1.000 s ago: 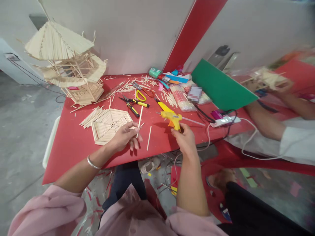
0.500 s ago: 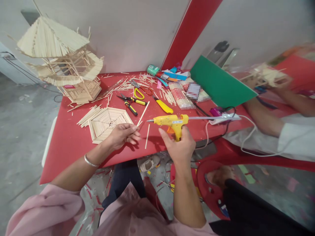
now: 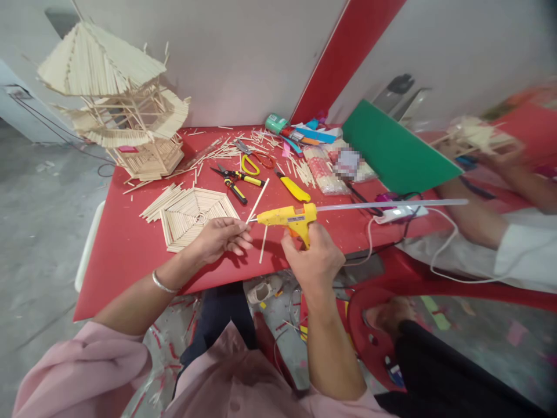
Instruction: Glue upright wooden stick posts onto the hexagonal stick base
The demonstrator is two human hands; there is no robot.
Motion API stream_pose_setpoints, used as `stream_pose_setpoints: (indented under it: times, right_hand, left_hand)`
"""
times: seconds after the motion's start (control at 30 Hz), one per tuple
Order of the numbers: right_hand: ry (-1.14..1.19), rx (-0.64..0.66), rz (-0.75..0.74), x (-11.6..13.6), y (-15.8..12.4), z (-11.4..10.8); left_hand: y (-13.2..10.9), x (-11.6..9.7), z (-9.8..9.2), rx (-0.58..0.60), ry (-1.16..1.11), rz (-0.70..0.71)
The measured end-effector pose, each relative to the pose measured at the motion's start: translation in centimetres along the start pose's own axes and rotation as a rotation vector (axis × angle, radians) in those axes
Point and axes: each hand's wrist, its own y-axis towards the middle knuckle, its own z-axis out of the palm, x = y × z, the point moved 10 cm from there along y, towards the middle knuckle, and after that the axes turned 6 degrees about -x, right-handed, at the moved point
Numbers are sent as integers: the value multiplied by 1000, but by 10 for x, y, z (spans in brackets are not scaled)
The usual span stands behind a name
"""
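The right hand (image 3: pixel 315 258) is closed round the grip of a yellow glue gun (image 3: pixel 287 217), held level above the tabletop's (image 3: pixel 126 249) near edge. Whether a finger presses the trigger cannot be told. A long clear glue rod (image 3: pixel 391 204) sticks out of the gun's back toward the right. The nozzle points left and meets the lower end of a thin wooden stick (image 3: pixel 258 200), which the left hand (image 3: pixel 221 237) pinches between thumb and fingertips, with the stick slanting up and away from the palm.

The step in hand looks like putting glue on the end of that stick. The next move calls for a small, steady squeeze with the nozzle kept on the tip. The left-hand fingers sit very close to the hot end and need to stay clear of it.

Just left of the left hand, a hexagonal panel of sticks (image 3: pixel 191 215) lies flat. A loose stick (image 3: pixel 263 244) lies between the hands. Farther back are cutters (image 3: pixel 232 181), scissors (image 3: pixel 250 165) and a tall stick pagoda (image 3: pixel 117 104). A co-worker's arm (image 3: pixel 470 215) rests at the right.
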Motion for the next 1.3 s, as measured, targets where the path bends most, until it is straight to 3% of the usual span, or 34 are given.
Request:
stream_pose_setpoints:
  times: [0.4, 0.9, 1.3]
  right_hand:
    - [5, -28, -11, 0, 1, -3]
    - [-1, 29, 112, -14, 7, 0]
    - [-47, -31, 129, -22, 14, -3]
  left_hand:
    - [-1, -1, 1, -5, 21, 1]
    - [-3, -1, 6, 2, 45, -11]
    - [-5, 3, 10, 61, 48, -24]
